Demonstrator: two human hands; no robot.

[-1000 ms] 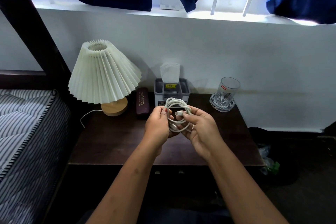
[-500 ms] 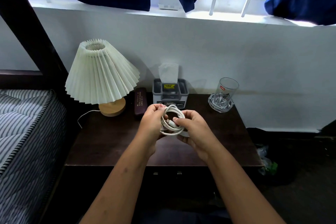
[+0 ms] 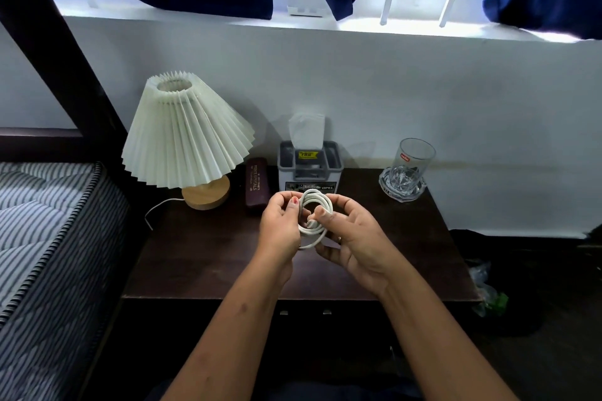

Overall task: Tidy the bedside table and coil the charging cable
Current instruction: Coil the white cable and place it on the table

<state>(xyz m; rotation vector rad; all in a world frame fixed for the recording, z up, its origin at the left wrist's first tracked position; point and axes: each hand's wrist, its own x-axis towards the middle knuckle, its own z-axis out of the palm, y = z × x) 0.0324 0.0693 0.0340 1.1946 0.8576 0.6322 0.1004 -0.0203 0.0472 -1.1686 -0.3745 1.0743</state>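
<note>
A white charging cable [image 3: 314, 205], wound into a small coil of several loops, hangs in the air above the dark wooden bedside table [image 3: 202, 257]. My left hand [image 3: 280, 231] grips the coil's left side, thumb on top. My right hand [image 3: 353, 239] holds its right side, and its thumb and forefinger pinch the cable's plug end inside the loops. Part of the coil is hidden behind my fingers.
On the table stand a pleated white lamp [image 3: 185, 137] with a wooden base, a dark maroon case [image 3: 256, 185], a grey tissue box [image 3: 309, 166] and a glass [image 3: 411, 163] on a glass coaster. A striped mattress [image 3: 42, 238] lies left; the floor drops away right.
Both hands have turned the coil a little and pulled it tighter. The plug end has moved into the middle of the loops. The view has shifted slightly.
</note>
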